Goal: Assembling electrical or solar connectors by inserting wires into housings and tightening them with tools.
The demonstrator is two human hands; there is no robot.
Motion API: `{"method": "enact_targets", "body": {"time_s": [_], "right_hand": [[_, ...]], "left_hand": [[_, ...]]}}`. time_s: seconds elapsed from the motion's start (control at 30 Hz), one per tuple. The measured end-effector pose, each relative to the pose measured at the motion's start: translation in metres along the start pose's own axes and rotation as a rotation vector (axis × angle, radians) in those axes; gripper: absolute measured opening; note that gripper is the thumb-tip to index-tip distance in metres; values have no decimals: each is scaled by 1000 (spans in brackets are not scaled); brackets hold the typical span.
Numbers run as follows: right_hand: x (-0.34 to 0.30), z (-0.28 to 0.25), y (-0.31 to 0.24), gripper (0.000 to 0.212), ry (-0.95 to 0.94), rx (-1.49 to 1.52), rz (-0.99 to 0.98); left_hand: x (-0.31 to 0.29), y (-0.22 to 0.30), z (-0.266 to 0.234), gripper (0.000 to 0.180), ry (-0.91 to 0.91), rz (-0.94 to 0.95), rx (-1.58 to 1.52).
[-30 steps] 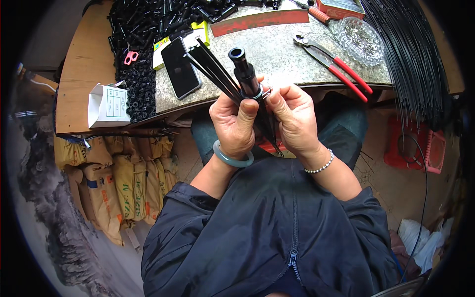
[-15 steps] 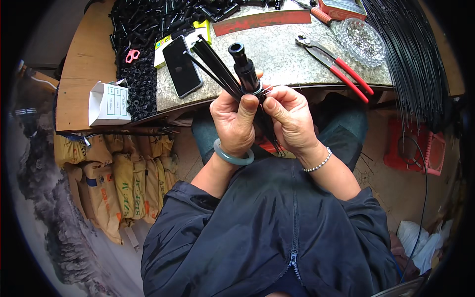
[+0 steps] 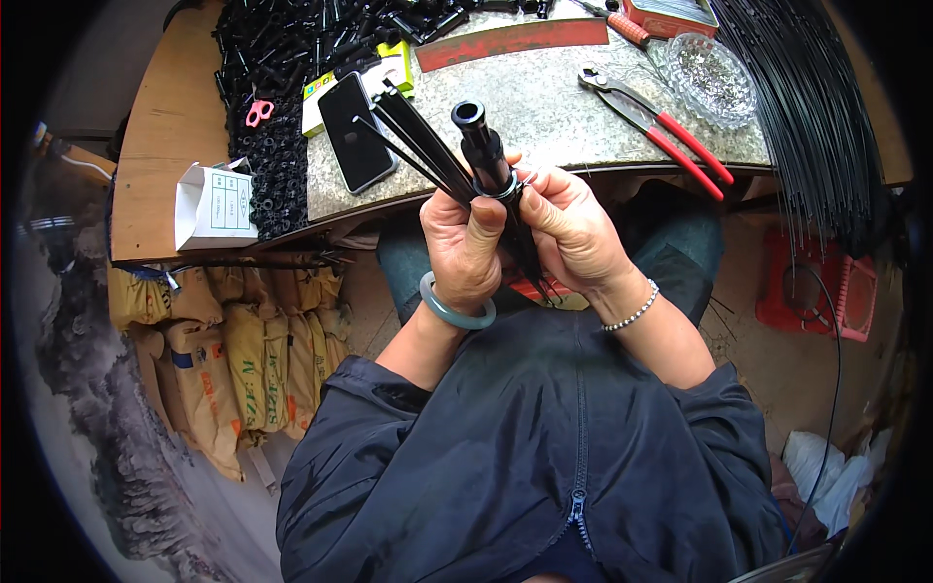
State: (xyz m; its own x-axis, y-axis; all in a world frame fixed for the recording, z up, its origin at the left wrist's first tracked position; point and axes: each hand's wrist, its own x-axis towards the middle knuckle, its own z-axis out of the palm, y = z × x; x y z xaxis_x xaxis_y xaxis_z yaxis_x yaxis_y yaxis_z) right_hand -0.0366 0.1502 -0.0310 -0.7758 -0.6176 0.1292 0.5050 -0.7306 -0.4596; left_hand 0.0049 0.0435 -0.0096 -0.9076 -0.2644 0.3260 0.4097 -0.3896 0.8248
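A black plastic tube with a stepped body and a ring-like collar point(image 3: 483, 151), looking like an umbrella runner, stands tilted between my hands. My left hand point(image 3: 462, 248) is closed around its lower part, thumb against the collar. Several thin black ribs point(image 3: 413, 131) with pale tips fan out up and left from that same grip. Dark rod ends hang below the hands. My right hand point(image 3: 573, 223) pinches a thin silvery wire point(image 3: 529, 179) at the collar's right side; its fingertips partly hide the wire.
On the worktop lie red-handled cutters point(image 3: 671, 136), a glass bowl of small metal bits point(image 3: 712, 83), a phone point(image 3: 357, 131) and pink scissors point(image 3: 259, 113). Black plastic parts point(image 3: 292, 49) heap at the back left; long black ribs point(image 3: 816, 126) overhang the right edge. A white box point(image 3: 216, 209) stands left.
The tube has tipped slightly, its open top now lower and a little to the right. My right fingers have shifted, and less of the wire shows beside the collar.
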Motion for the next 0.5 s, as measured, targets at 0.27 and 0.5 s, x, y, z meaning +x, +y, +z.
{"method": "enact_targets", "body": {"time_s": [0.27,0.5], "right_hand": [[-6,10,2,14,20,-252,-172],[-5,6,7,13,34,-180,-106]], "left_hand": [[2,0,1,48,41,7,21],[2,1,-1,52,18,-1,111]]}}
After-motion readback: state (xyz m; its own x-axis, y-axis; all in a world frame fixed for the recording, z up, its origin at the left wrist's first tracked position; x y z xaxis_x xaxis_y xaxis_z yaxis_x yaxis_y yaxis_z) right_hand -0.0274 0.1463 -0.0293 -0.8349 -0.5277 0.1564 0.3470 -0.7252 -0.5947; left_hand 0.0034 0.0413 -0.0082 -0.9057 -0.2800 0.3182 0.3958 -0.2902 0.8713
